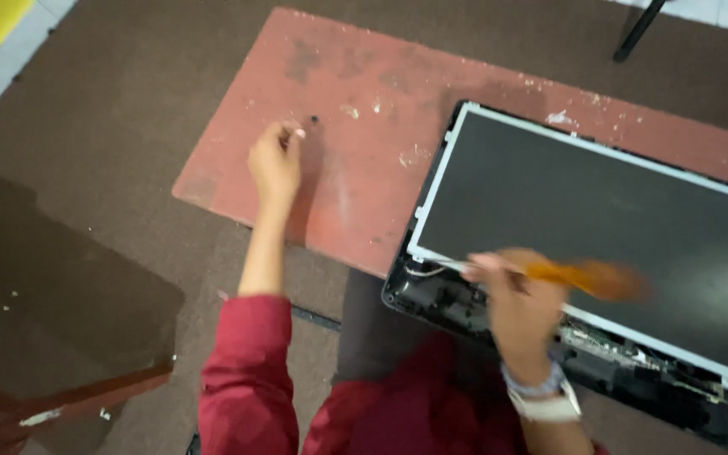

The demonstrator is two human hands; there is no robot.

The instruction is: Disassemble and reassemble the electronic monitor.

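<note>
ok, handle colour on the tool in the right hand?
Orange, though motion-blurred; the tool in the right hand shows best in the head view.

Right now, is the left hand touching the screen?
No, the left hand is over the bare red board, beside a small black screw, apart from the screen.
</note>
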